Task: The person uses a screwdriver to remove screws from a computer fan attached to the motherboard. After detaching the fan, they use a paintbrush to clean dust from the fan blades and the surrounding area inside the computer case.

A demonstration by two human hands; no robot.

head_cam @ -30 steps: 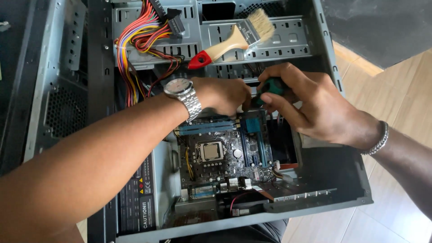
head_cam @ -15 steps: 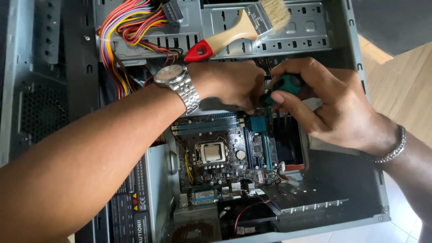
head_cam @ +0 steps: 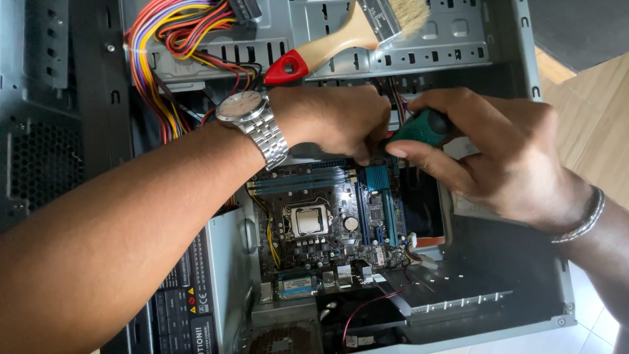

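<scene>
An open computer case (head_cam: 544, 196) lies on its side with a motherboard (head_cam: 327, 223) inside. My right hand (head_cam: 498, 154) grips a green-handled screwdriver (head_cam: 419, 128) over the board's far edge. My left hand (head_cam: 337, 121), with a metal wristwatch (head_cam: 252, 121) on the wrist, is curled right beside the screwdriver's tip, its fingertips pressed down at the board; what they pinch is hidden. The bare processor socket (head_cam: 309, 221) and a blue heatsink (head_cam: 377, 177) sit just below both hands.
A paintbrush (head_cam: 341, 36) with a red-tipped wooden handle rests on the drive cage (head_cam: 452, 46) at the top. A bundle of coloured cables (head_cam: 167, 39) hangs at the upper left. The power supply (head_cam: 190, 295) lies at lower left. Wooden floor (head_cam: 596, 111) shows at right.
The view has closed in on the case. Both hands have stayed together at the board's far edge, the right still holding the screwdriver.
</scene>
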